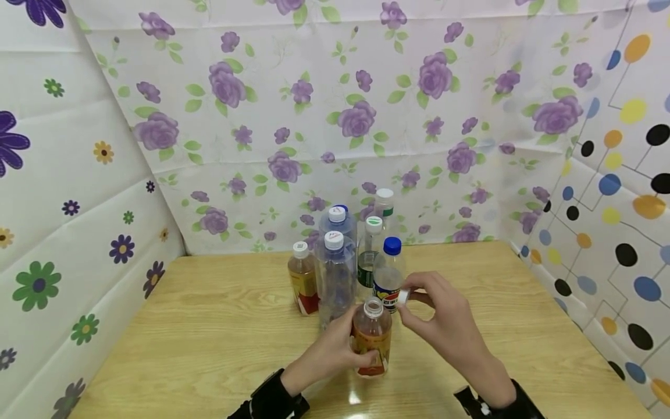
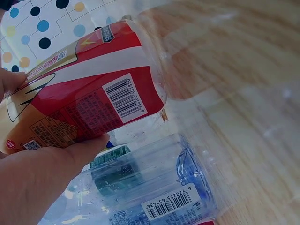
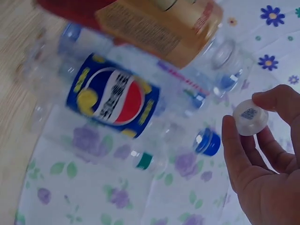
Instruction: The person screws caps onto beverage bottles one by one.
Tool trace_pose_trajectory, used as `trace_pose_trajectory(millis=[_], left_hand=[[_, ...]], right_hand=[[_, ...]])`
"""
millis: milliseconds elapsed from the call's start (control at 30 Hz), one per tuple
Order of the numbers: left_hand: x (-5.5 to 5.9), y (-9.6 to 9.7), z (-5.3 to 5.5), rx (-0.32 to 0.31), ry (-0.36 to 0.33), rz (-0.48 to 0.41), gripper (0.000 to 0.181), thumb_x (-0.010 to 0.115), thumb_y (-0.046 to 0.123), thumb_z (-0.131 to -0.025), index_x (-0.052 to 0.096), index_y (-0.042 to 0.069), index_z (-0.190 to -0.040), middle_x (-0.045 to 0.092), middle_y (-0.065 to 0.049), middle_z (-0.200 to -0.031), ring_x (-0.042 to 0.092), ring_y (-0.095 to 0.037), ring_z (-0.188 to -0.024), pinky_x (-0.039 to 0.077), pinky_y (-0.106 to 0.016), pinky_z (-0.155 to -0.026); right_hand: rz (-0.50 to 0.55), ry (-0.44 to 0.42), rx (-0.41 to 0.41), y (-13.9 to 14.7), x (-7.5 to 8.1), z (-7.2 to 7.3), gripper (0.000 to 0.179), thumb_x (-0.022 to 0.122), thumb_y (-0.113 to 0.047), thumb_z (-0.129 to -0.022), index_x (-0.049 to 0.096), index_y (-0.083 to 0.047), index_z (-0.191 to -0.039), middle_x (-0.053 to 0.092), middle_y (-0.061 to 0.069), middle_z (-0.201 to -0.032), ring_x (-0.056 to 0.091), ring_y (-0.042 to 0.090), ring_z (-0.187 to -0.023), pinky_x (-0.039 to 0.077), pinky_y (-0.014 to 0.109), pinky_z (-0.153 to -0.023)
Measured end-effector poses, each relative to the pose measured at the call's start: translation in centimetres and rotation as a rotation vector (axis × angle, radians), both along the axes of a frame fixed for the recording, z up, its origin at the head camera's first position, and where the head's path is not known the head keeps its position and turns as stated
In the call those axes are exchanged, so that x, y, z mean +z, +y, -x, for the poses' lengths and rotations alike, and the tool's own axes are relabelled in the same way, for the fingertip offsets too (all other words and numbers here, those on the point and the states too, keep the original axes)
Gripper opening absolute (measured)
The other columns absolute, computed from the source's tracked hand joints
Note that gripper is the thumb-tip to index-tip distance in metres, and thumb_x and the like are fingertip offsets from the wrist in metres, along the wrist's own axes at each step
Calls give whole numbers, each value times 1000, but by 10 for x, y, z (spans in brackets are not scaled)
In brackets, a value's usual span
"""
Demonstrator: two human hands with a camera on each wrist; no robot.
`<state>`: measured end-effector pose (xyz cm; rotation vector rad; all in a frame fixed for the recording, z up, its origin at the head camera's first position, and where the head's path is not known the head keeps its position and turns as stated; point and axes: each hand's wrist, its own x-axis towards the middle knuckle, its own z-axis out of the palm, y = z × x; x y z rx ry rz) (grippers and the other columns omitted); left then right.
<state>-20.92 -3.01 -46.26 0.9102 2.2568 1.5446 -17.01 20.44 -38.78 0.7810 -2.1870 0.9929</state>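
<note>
My left hand [image 1: 335, 352] grips a plastic drink bottle [image 1: 373, 334] with an orange and red label, its mouth uncapped. In the left wrist view the label [image 2: 89, 93] of this bottle shows a barcode, with the thumb along its side. Just right of the bottle's neck, my right hand [image 1: 445, 326] pinches a white bottle cap [image 1: 403, 297] between thumb and fingers. The right wrist view shows a printed code on top of the cap [image 3: 251, 117], which is apart from the bottle.
Behind the hands stand several capped bottles: a similar tea bottle [image 1: 303, 282], a large clear bottle [image 1: 335, 279], a blue-capped bottle with a blue label [image 1: 388, 276], and a green-labelled one [image 1: 369, 256]. The wooden table [image 1: 209, 343] meets flowered cloth [image 1: 293, 128] at the back.
</note>
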Motion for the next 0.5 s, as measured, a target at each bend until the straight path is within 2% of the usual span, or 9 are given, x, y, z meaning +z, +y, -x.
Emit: trace_pose_trajectory(millis=[133, 267, 367, 500], left_hand=[[0, -2, 0, -11, 24, -3, 79, 79, 19, -90, 34, 21, -154, 56, -2, -141, 57, -19, -128, 52, -32, -106], [-1, -3, -1, -22, 17, -14, 77, 78, 20, -91, 33, 22, -155, 57, -2, -140, 58, -18, -126, 53, -30, -103], [-2, -3, -1, -35, 19, -21, 78, 77, 21, -92, 32, 22, -156, 56, -3, -141, 58, -17, -126, 53, -30, -103], [-3, -3, 0, -46, 22, -22, 81, 77, 22, -93, 29, 25, -157, 55, -1, -142, 57, -15, -126, 53, -28, -103]], right_hand=[[24, 32, 61, -17, 3, 0, 41, 81, 6, -82, 66, -11, -116, 62, 0, -111, 65, 14, -101, 62, 25, -84], [43, 101, 53, -33, 0, 6, 39, 84, 4, -80, 70, -15, -112, 62, -2, -108, 66, 16, -92, 62, 21, -79], [95, 120, 45, -41, -7, 11, 37, 84, 4, -79, 70, -15, -107, 60, -1, -103, 65, 16, -87, 60, 16, -78], [151, 120, 36, -47, -16, 15, 34, 86, 5, -77, 67, -13, -99, 59, 1, -102, 65, 16, -88, 60, 16, -78]])
